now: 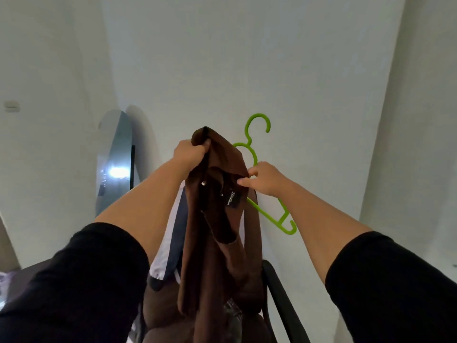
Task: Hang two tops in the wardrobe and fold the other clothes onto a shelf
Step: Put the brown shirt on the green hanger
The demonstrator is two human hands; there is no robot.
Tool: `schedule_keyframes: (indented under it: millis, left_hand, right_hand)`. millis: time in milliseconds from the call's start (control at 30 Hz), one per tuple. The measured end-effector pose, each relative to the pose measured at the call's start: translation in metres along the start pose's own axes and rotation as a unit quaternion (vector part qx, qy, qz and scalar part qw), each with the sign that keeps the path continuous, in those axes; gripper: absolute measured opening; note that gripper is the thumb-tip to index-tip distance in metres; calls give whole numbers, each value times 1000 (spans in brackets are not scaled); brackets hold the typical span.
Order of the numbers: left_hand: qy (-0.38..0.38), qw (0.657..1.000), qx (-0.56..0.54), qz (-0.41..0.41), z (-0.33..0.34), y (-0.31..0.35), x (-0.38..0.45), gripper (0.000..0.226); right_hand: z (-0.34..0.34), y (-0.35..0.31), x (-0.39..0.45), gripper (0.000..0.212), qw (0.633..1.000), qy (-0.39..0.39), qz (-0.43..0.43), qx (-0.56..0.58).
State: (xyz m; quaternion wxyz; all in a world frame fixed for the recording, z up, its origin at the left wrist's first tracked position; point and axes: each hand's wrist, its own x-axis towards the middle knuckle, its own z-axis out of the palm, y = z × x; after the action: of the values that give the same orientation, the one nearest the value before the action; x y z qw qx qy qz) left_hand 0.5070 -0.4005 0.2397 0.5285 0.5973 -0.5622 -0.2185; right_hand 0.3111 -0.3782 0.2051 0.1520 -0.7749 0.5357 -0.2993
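Observation:
I hold a brown top (222, 233) up in front of me against a white wall. My left hand (191, 152) grips one shoulder of the top at its highest point. My right hand (264, 179) pinches the top's neckline together with a lime-green plastic hanger (257, 125), whose hook sticks up above the fabric and whose one arm slants down to the right. A dark label shows inside the neck. The hanger's other arm is hidden behind the fabric.
Below the top lie more clothes: a white and dark garment (170, 246) and brown fabric on a black chair (279, 293). A tall mirror (115, 164) leans against the wall at left. White wall panels rise on both sides.

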Motion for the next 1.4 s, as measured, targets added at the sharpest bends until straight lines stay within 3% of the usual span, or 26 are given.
schedule_keyframes:
  millis: [133,200,300,367,467,567,633,900,1033,1167,1233,1400]
  left_hand:
    - [49,980,183,58,0,-11,-16,44]
    - [30,971,226,69,-1,-21,-25,46]
    - [-35,928,359,89,5,-33,-41,29]
    - [-55,939,332,66,6,-38,-50,21]
    - [-110,989,99,-16,5,-39,-63,10]
    - [-148,987,-46,-34,-3,-41,-66,26]
    - [-170,983,-64,-27,-10,-45,-65,27]
    - [-123,991,40,43,-39,-56,-42,14]
    - [-35,988,134,63,-54,-51,-28,23]
    - [32,962,254,93,-60,-41,-19,19]
    - [44,956,275,90,-62,-43,-14,20]
    - [45,948,303,83,-67,-48,-7,30]
  right_hand:
    - [-10,-11,2,22,998,22,-9,59]
    - [-15,-21,4,16,997,24,-22,70]
    - [-14,-33,6,30,998,4,-48,46]
    - [-8,-40,6,38,997,-1,-58,47]
    - [0,-49,10,46,997,8,-68,45]
    - [6,-56,12,46,997,11,-66,42]
    - [10,-61,13,45,997,15,-60,45]
    - [31,-80,12,40,996,16,-45,72]
    - [34,-80,4,8,999,15,-38,28]
    - [25,-71,-7,56,997,17,-20,67]
    - [16,-67,-16,70,998,23,7,63]
    - [-10,-54,-35,34,997,65,33,4]
